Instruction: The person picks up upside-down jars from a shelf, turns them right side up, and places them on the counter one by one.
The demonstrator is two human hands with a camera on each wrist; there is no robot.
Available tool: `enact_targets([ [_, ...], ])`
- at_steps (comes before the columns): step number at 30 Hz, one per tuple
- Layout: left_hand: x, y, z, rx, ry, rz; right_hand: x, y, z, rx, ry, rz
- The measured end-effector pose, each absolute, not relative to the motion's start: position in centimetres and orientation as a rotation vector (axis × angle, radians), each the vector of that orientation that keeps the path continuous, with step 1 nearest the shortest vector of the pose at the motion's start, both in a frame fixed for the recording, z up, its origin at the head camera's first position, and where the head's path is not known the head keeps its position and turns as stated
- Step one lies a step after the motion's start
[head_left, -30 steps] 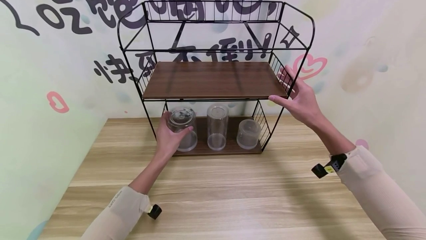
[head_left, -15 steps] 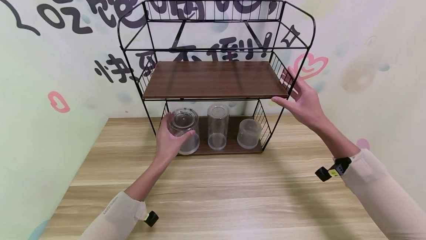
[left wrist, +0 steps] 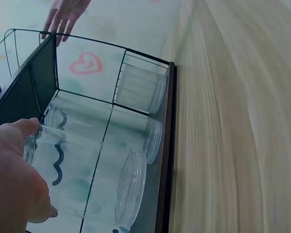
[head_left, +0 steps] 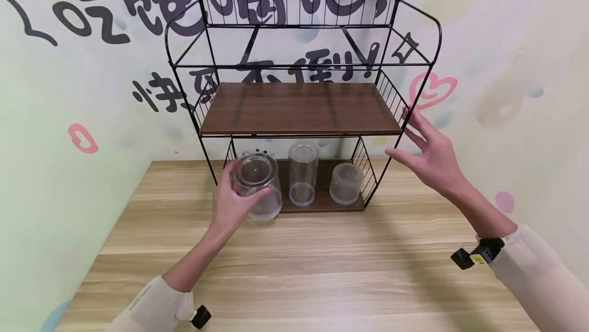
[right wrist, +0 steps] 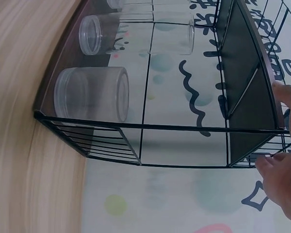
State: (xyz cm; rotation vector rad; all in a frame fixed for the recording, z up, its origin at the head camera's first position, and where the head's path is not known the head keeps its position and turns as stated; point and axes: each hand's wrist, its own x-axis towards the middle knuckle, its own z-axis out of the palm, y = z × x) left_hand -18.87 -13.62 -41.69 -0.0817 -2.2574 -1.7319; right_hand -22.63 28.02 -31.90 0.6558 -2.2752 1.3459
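Observation:
My left hand (head_left: 230, 201) grips a wide clear jar (head_left: 267, 196) near its top, thumb and fingers on either side, at the front left of the rack's lower shelf. The left wrist view shows this hand (left wrist: 17, 170) at one end of the jar (left wrist: 87, 170). My right hand (head_left: 432, 160) is beside the rack's right front post, fingers spread and thumb extended; some fingertips are behind the post. In the right wrist view, the right hand (right wrist: 288, 160) is by the corner of the upper shelf (right wrist: 254, 92); contact is hard to tell.
The black wire rack (head_left: 303, 67) stands on a wooden table (head_left: 322, 270) against a printed wall. Its lower shelf also bears a tall clear jar (head_left: 302, 176) in the middle and a short frosted jar (head_left: 346, 183) at the right. The brown upper shelf (head_left: 299, 109) is above them.
The left hand has drawn the wide jar forward and slightly right, towards the lower shelf's front edge. The right hand has moved right and down, its thumb coming away from the upper shelf's corner.

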Motion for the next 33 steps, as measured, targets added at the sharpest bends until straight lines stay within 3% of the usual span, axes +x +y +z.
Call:
enact_targets([
  [15, -15.1, -13.1, -39.9, -0.06, -2.206, -1.966, -17.8, 27.5, -34.8, 0.816, -2.069, 0.751],
  [25, -14.1, -11.8, -38.7, -0.143, -2.017, -2.137, -16.0, 24.1, -37.8, 0.948, -2.201, 0.874],
  [33, -13.8, -10.4, -38.1, -0.247, -1.758, -2.307, -15.9, 21.5, -40.2, 0.986, -2.379, 1.234],
])
